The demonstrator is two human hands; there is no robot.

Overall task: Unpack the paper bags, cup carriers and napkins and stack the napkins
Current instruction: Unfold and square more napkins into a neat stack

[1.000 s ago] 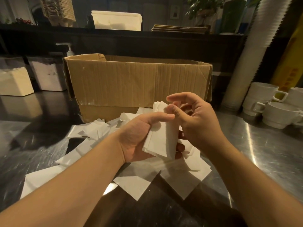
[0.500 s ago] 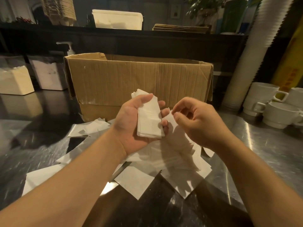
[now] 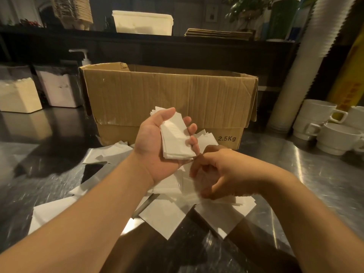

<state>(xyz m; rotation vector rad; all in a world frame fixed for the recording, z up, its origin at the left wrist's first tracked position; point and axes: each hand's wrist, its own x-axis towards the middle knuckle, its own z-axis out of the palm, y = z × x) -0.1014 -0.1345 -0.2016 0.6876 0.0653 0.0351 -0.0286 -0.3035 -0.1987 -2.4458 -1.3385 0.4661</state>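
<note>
- Napkins are what I am gathering: my left hand (image 3: 157,142), at the centre of the frame, is cradling a small stack of napkins (image 3: 175,140) palm-up, thumb over one long edge and fingers curling over the other, so that grip is clamped on the stack.
- My right hand (image 3: 222,174), just below and right of it, is reaching down onto the loose napkins (image 3: 163,215) lying on the desk (image 3: 325,184); its fingers are curling, but the blur is hiding whether they are pinching a sheet, so I cannot tell.
- To do this step well, I am judging that I should be lifting one sheet at a time by a corner, laying it square on the stack, and keeping my left thumb pressing so the edges are not fanning out.
- The stack is looking white, thin and soft, its far corners splaying slightly.
- The loose ones are lying scattered and overlapping across the lower middle of the frame, in front of the cardboard box (image 3: 169,103), some running toward the lower left.
</note>
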